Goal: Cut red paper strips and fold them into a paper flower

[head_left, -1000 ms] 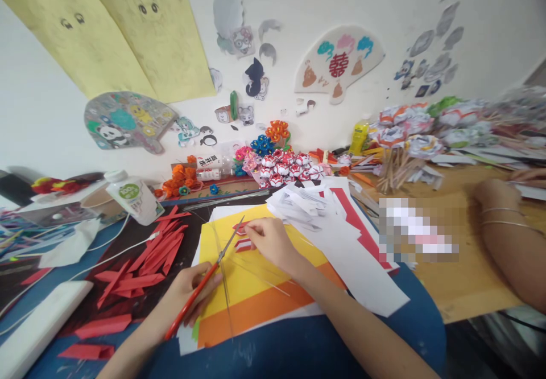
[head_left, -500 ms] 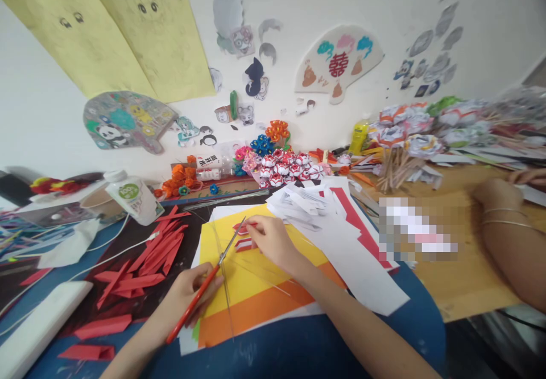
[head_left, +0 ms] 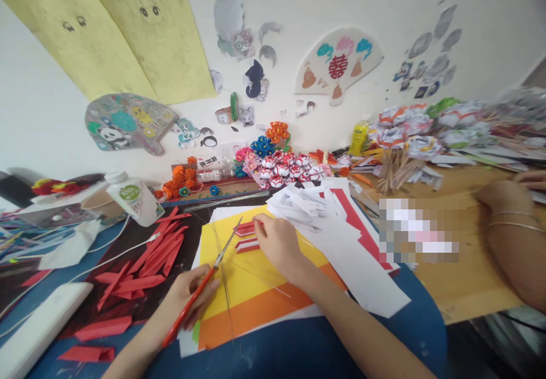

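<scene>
My left hand (head_left: pixel 197 293) is closed around the red handles of a pair of scissors (head_left: pixel 191 305). Their metal blades point up and away over yellow paper (head_left: pixel 222 276) and look shut. My right hand (head_left: pixel 277 245) has its fingertips pinched at the right end of a folded red paper strip with a white edge (head_left: pixel 245 229); the fingers hide that end. Just below lies a second red and white strip (head_left: pixel 247 246), its right end beside my right hand. Both strips are over the yellow sheet, right of the blades.
Folded red paper pieces (head_left: pixel 160 251) lie left, near a white glue bottle (head_left: pixel 134 197) and a white power strip (head_left: pixel 46 328). White paper cuttings (head_left: pixel 298 205) are piled right. Paper flowers (head_left: pixel 285 168) line the wall. Another person's arm (head_left: pixel 512 237) rests on the wooden table.
My right fingertips have shifted slightly right, uncovering more of the upper red strip. The scissors' tips have drawn slightly left, away from the strip.
</scene>
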A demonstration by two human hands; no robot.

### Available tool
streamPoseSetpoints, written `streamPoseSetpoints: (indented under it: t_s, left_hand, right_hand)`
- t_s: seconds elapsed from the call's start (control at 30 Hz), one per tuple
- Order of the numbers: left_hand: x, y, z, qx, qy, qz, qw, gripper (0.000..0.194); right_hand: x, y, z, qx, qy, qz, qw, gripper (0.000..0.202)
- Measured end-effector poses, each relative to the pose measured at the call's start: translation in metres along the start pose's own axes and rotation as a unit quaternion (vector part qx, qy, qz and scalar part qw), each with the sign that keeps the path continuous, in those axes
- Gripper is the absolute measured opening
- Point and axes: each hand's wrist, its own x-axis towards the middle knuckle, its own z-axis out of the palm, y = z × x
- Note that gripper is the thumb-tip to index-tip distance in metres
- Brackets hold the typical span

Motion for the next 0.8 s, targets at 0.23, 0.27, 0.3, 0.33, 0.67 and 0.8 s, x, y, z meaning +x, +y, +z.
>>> streamPoseSetpoints:
  t_s: [0.23, 0.27, 0.3, 0.33, 0.67, 0.8]
  left_hand:
    - [-0.007, -0.006, 0.003, 0.007, 0.046, 0.022, 0.999, 0.047]
    - [-0.008, -0.008, 0.003, 0.019, 0.054, 0.031, 0.998, 0.048]
    - [-0.009, -0.011, 0.003, 0.032, 0.063, 0.043, 0.997, 0.051]
    - [-0.011, -0.014, 0.004, 0.045, 0.079, 0.051, 0.995, 0.05]
    - [-0.011, -0.028, 0.003, 0.106, 0.087, 0.077, 0.988, 0.048]
    - [-0.007, -0.037, -0.004, 0.094, 0.064, 0.064, 0.991, 0.051]
  right_hand:
    - [0.0, 0.01, -0.006, -0.134, -0.029, 0.069, 0.988, 0.038]
    - [0.0, 0.009, -0.006, -0.142, -0.029, 0.073, 0.987, 0.041]
    - [-0.001, 0.008, -0.008, -0.147, -0.027, 0.072, 0.986, 0.042]
    - [-0.001, 0.006, -0.011, -0.15, -0.024, 0.069, 0.986, 0.043]
    - [0.097, 0.101, -0.107, -0.213, 0.061, 0.141, 0.965, 0.03]
    - [0.136, 0.164, -0.106, -0.205, 0.055, 0.126, 0.969, 0.049]
